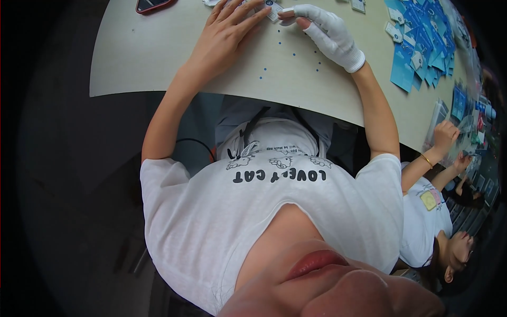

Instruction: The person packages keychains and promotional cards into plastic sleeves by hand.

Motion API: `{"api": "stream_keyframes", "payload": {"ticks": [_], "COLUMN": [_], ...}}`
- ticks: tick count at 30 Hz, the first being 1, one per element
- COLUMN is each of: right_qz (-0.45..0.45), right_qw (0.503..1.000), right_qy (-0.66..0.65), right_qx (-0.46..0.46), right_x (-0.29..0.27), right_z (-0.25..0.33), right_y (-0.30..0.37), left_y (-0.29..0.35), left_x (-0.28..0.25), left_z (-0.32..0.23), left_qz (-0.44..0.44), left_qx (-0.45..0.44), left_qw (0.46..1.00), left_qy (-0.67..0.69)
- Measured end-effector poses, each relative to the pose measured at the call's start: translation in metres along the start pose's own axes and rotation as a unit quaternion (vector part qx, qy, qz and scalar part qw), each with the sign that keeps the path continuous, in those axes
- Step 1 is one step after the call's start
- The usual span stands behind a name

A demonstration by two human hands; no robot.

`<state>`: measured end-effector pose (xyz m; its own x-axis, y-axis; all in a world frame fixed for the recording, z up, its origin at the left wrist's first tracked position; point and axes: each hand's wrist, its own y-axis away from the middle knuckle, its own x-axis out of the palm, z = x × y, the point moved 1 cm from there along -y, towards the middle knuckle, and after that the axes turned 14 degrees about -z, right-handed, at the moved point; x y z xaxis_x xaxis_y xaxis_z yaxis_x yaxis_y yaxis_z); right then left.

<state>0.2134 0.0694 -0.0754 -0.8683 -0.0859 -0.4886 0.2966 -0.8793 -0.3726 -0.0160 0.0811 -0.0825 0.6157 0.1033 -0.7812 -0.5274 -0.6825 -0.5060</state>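
The person's left forearm rises from the lower middle of the view, bent at the elbow, and stretches up across the pale table (158, 58) to the far edge. The bare left hand (224, 34) lies palm down with the fingers long and slightly fanned, the fingertips (259, 11) pressing on a small white packet (273, 11) at the top of the view. It clasps nothing: the fingers lie flat and spread, holding the packet down by pressure rather than pinching it.

The right forearm comes up from the right shoulder, steeper, and the wrist bends inward toward the left hand. The right hand (327, 31) wears a white knitted glove. Its thumb and forefinger are drawn together at the packet's right edge, just beside the left fingertips, and appear to nip that edge; whether they truly close on it cannot be told, since the contact is small and sits at the rim of the view.

The packet lies between the two hands, touching both, at the far side of the table. Just below the grip a scatter of small blue dots (290, 53) marks the table top. Well to the right of the gloved hand lies a heap of blue cards (417, 47) with small white packets among them. Well to the left of the bare hand a red-cased phone (152, 4) rests at the table's far edge. Farther right, another person's hands (446, 134) work at the same table.
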Motion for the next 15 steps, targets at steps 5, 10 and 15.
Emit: {"api": "stream_keyframes", "payload": {"ticks": [5,10,15], "right_qz": [-0.139,-0.060,-0.043], "right_qw": [0.988,0.984,0.969], "right_qy": [-0.057,-0.115,-0.206], "right_qx": [0.032,0.121,0.132], "right_x": [-0.016,0.003,0.015], "right_z": [-0.023,-0.033,-0.001], "right_y": [-0.007,-0.002,0.012], "left_y": [0.002,0.007,0.011], "left_x": [0.002,0.000,0.002], "left_z": [0.001,0.001,0.008], "left_qz": [-0.022,-0.021,-0.030], "left_qx": [0.016,-0.002,-0.011], "left_qw": [0.998,0.996,0.999], "left_qy": [-0.065,-0.087,-0.040]}}
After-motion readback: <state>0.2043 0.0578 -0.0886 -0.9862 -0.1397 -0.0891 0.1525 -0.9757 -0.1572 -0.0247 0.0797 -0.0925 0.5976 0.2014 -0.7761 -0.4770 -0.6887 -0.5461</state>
